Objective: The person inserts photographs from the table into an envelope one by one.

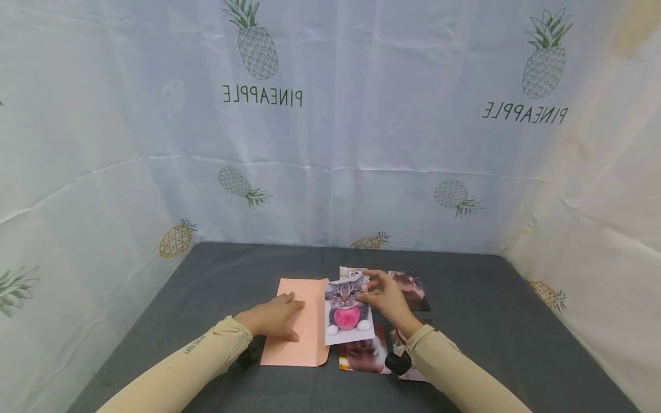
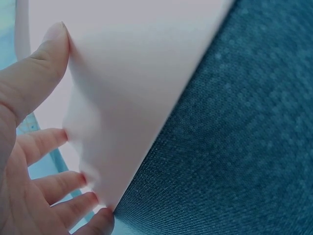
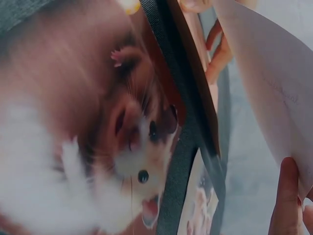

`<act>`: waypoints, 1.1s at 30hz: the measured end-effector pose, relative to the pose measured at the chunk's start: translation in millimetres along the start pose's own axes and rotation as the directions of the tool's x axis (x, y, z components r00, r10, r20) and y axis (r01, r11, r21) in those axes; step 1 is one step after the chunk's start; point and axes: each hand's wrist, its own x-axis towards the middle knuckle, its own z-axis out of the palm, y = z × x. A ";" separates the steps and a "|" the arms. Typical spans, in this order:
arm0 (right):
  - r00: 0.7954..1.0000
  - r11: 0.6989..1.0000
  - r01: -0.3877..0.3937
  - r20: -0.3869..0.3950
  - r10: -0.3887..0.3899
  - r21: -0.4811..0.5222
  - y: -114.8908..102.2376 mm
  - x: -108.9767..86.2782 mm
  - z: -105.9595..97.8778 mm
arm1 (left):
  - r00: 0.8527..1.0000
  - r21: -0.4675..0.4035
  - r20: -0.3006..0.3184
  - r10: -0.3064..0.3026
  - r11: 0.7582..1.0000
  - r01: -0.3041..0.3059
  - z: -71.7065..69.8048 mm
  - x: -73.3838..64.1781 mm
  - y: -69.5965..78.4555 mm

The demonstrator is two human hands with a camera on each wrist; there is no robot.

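Note:
My left hand [image 1: 276, 316] lies on a pink envelope [image 1: 302, 350], fingers spread. In the left wrist view the thumb and fingertips press on the envelope's [image 2: 132, 83] surface. My right hand [image 1: 386, 298] pinches the right edge of a photo [image 1: 347, 312] of a grey tabby cat with a pink ball. This photo is tilted up beside the envelope's flap side, overlapping its right edge in the head view. From the right wrist, its white back [image 3: 274, 78] shows faint writing, with my right fingers [image 3: 287, 196] at its edge.
Several more photos lie on the dark cloth-covered table [image 1: 480, 321]: an animal photo [image 1: 413, 291] at the back, a hamster photo [image 1: 364, 355] in front, another photo [image 1: 412, 374] partly under my right wrist. A pineapple-print curtain [image 1: 335, 132] encloses the table's back and sides.

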 end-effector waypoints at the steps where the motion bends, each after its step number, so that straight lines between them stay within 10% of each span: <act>1: 1.000 1.000 0.005 0.002 -0.005 -0.002 0.6 1.1 1.6 | 1.000 0.002 0.001 0.001 1.000 -0.001 0.1 0.1 -0.1; 33: 0.999 0.980 -0.039 -0.021 0.035 -0.195 6.8 15.7 27.6 | 1.000 0.022 0.007 -0.013 1.000 0.013 -1.2 1.2 2.7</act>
